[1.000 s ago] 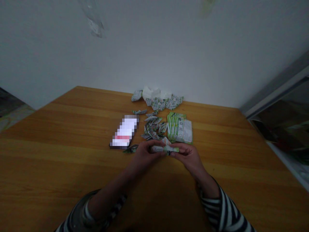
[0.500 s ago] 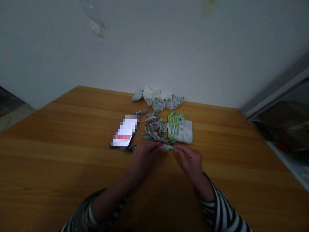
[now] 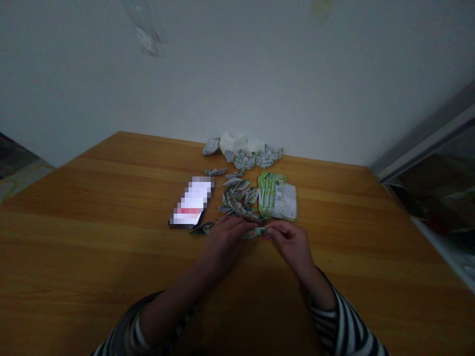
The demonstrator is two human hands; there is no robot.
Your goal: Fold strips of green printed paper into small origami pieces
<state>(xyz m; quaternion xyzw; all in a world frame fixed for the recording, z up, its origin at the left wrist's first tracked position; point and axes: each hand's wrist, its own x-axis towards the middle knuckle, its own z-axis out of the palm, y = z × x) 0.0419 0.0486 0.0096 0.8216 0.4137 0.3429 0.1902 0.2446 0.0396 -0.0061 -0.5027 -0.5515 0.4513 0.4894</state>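
Hands [image 3: 291, 242] nearly closed, left hand [image 3: 224, 241] gripping folded paper strip [image 3: 254, 233], right hand [image 3: 291, 242] pinching its end

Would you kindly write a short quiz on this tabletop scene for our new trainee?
1. True or false: the phone lies to the left of the stack of flat papers.
2. Multiple choice: how is the folded paper held? (a) one-handed (b) two-handed (c) not at all
3. Fill in: the farthest paper pieces lie at the table's edge near the ____.

Key: 1. True. 2. b, by left hand and right hand. 3. Wall.
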